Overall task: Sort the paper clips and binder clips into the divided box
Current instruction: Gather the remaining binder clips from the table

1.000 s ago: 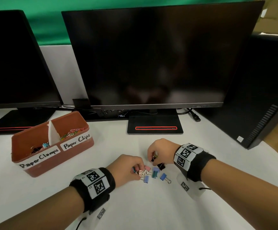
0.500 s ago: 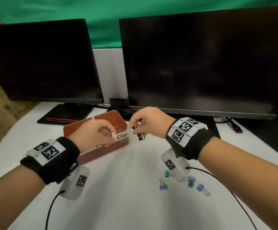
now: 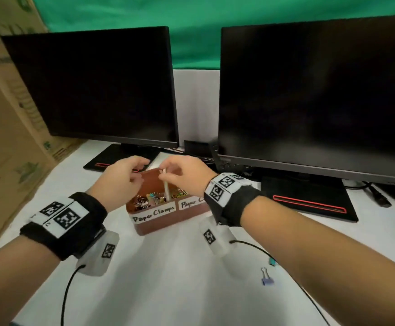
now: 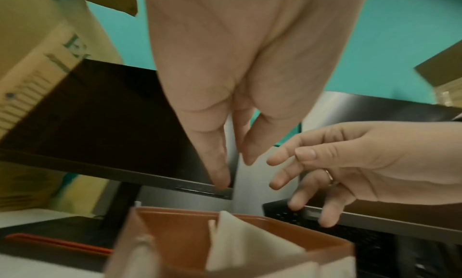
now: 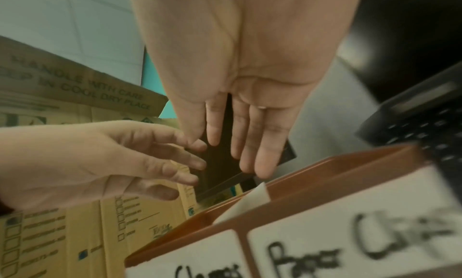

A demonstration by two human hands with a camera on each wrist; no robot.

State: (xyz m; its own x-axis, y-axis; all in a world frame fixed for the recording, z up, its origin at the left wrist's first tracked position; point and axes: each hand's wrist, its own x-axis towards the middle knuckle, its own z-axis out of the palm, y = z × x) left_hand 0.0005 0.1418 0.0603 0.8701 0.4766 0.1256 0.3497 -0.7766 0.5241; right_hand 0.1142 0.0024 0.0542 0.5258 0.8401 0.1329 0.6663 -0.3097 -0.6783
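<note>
The brown divided box [image 3: 144, 228] stands mid-table, labelled "Paper Clamps" left and "Paper Clips" right, with a white divider [image 3: 167, 190] between. Binder clips [image 3: 145, 201] fill the left compartment and paper clips [image 3: 180, 195] the right. My left hand [image 3: 138, 178] hovers over the left compartment and my right hand [image 3: 165, 177] is beside the divider's top. Both wrist views show straight, loose fingers holding nothing: left hand [image 4: 235, 169] and right hand [image 5: 240, 156] are above the box rim [image 4: 275, 224]. A blue binder clip [image 3: 267, 277] and a teal one [image 3: 272, 261] lie on the table at right.
Two dark monitors [image 3: 97, 85] [image 3: 316, 100] stand right behind the box, their stands [image 3: 309, 201] on the table. A large cardboard carton [image 3: 5, 137] blocks the left side. Wrist-camera cables [image 3: 65, 300] trail over the white table near me.
Both hands carried clips from the pile up to the box. Their fingers have now spread over it and the clips are out of them.
</note>
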